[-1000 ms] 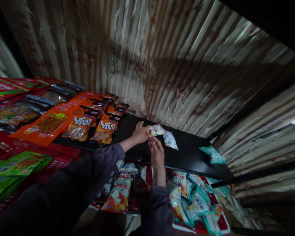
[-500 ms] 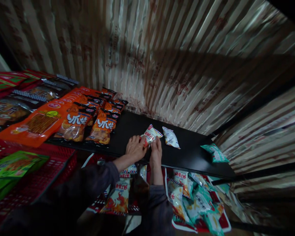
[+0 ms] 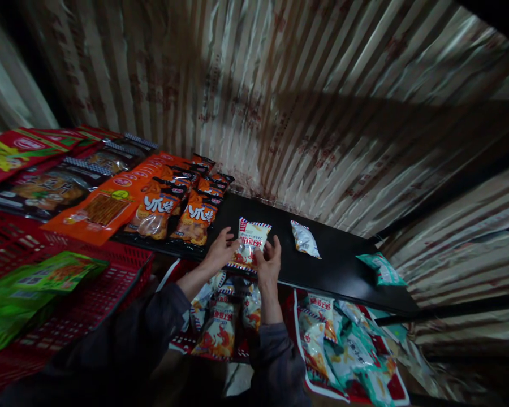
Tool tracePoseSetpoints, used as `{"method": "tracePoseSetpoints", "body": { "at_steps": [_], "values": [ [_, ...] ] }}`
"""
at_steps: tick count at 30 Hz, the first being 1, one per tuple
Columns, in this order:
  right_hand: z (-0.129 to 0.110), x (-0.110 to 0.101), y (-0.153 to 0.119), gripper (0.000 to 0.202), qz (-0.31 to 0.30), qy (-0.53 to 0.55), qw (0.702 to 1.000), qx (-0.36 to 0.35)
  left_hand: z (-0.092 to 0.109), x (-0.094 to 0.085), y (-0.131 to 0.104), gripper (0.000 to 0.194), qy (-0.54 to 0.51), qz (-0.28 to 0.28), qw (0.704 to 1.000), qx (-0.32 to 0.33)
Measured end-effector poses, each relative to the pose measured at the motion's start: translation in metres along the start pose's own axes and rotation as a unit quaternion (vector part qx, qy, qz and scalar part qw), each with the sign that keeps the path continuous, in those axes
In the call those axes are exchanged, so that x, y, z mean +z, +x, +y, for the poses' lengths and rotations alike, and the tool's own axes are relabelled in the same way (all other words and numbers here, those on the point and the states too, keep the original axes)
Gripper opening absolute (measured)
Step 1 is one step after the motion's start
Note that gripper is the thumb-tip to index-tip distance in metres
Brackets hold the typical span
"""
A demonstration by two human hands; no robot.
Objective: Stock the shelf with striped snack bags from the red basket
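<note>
A white and red snack bag (image 3: 250,240) with striped ends lies face up near the front edge of the black shelf (image 3: 275,220). At its left side my left hand (image 3: 220,249) is open, fingers apart, fingertips by the bag's edge. My right hand (image 3: 269,264) is at the other side, also open, its thumb against the bag's lower right part and its fingers spread. To the right lies a second white snack bag (image 3: 305,239), turned another way. Several orange and black snack bags (image 3: 196,217) are stacked in rows left of my hands.
Below the shelf, a red basket (image 3: 297,322) holds teal and white bags, and further white bags (image 3: 218,328) lie under my arms. A red crate (image 3: 127,277) with green packets stands left. A teal bag (image 3: 384,269) lies at the shelf's right end, before corrugated sheeting (image 3: 305,130).
Both hands have moved apart from their closer grasp on the white and red bag. It now lies straighter, its printed front showing. The view has shifted slightly left.
</note>
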State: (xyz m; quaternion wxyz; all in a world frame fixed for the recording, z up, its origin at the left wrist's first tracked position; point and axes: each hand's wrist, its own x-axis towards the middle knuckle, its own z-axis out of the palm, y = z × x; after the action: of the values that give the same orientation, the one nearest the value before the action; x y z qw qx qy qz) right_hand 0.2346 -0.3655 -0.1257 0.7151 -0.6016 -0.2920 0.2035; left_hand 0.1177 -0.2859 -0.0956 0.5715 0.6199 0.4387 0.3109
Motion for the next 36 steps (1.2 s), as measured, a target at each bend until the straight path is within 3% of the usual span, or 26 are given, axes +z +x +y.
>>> {"method": "tracePoseSetpoints", "body": {
  "at_steps": [3,7,12,16,20,29,36],
  "values": [
    [-0.008,0.006,-0.003,0.085,-0.022,0.051,0.998,0.002,0.01,-0.006,0.006,0.049,-0.101,-0.004,0.995,-0.015],
    [-0.023,0.013,-0.006,0.082,-0.058,0.07,0.996,-0.004,0.025,-0.013,0.012,0.046,-0.222,-0.023,0.974,0.032],
    [-0.03,0.016,-0.013,0.077,-0.078,0.034,0.996,0.01,0.037,-0.024,0.014,0.05,-0.272,0.015,0.961,0.048],
    [-0.033,0.017,-0.015,0.071,-0.089,0.08,0.991,0.057,0.04,-0.027,0.012,0.045,-0.285,0.014,0.958,0.035],
    [-0.041,0.018,-0.008,0.062,-0.013,0.113,0.991,0.072,0.044,-0.026,0.01,0.039,-0.273,-0.019,0.961,0.032],
    [-0.047,0.023,0.005,0.03,0.056,0.133,0.986,0.082,0.044,-0.018,0.009,0.03,-0.235,-0.092,0.966,0.05],
    [-0.048,0.013,0.001,0.023,0.055,0.12,0.987,0.086,0.047,-0.026,0.01,0.027,-0.145,-0.15,0.977,0.052]
  ]
}}
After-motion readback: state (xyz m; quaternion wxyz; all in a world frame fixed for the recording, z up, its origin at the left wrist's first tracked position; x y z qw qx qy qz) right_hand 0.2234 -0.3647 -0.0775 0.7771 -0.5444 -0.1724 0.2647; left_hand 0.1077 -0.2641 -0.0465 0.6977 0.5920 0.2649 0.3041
